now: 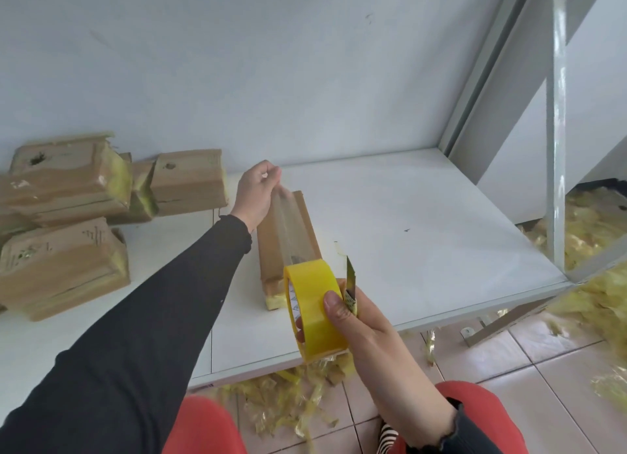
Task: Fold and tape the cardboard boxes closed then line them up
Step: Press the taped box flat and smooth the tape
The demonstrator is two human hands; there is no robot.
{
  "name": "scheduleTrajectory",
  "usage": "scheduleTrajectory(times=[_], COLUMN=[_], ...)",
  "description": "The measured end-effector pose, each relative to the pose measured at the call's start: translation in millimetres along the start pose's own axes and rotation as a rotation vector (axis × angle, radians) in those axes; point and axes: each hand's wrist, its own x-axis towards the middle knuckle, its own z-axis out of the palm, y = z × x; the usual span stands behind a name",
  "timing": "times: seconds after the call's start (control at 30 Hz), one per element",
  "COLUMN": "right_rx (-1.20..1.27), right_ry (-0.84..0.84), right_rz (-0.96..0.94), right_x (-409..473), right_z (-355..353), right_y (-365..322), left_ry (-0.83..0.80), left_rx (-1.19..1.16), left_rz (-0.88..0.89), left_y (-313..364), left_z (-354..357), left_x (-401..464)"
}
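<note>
Overhead, a left hand (257,191) pinches a clear strip of tape (284,224) stretched above a long brown cardboard box (303,231) lying on the white table (424,236). Meanwhile the right hand (364,321) grips a glossy yellow tape roll (314,312) and a small cutter blade (349,279). Slack could let the sticky film wrinkle or fold onto itself.

White table (424,223), narrow cardboard box (271,246) lying mid-table, taped boxes (64,223) piled left
</note>
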Motion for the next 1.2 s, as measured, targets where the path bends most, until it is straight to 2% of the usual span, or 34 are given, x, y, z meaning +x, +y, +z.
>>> scheduleTrajectory(times=[0.3,0.43,0.53,0.63,0.77,0.87,1.03,1.2], right_rx=[0.026,-0.149,-0.184,-0.223,-0.242,-0.239,-0.260,-0.269], right_ry=[0.067,0.133,0.152,0.160,0.165,0.154,0.137,0.134], right_rz=[0.045,0.029,0.023,0.017,0.021,0.020,0.000,-0.029], right_x=[15.3,16.5,16.5,18.1,21.3,24.5,28.4,30.0], right_z=[13.0,17.8,21.9,22.5,21.5,19.1,17.0,16.4], right_y=[18.6,37.4,44.3,46.7,50.4,53.8,58.9,61.8], left_ry=[0.064,0.064,0.094,0.097,-0.031,-0.222,-0.559,-0.499], left_rx=[0.007,-0.019,-0.073,-0.022,0.088,0.231,0.265,0.277], left_rz=[-0.040,-0.052,-0.087,-0.153,-0.407,-0.634,-0.814,-0.867], left_y=[-5.1,-8.4,-20.1,-26.7,-30.6,-22.0,-22.0,-25.6], left_z=[0.7,2.5,0.9,0.5,-3.8,-8.4,-17.5,-17.2], left_x=[2.4,2.4,8.6,13.8,34.3,46.1,60.9,65.5])
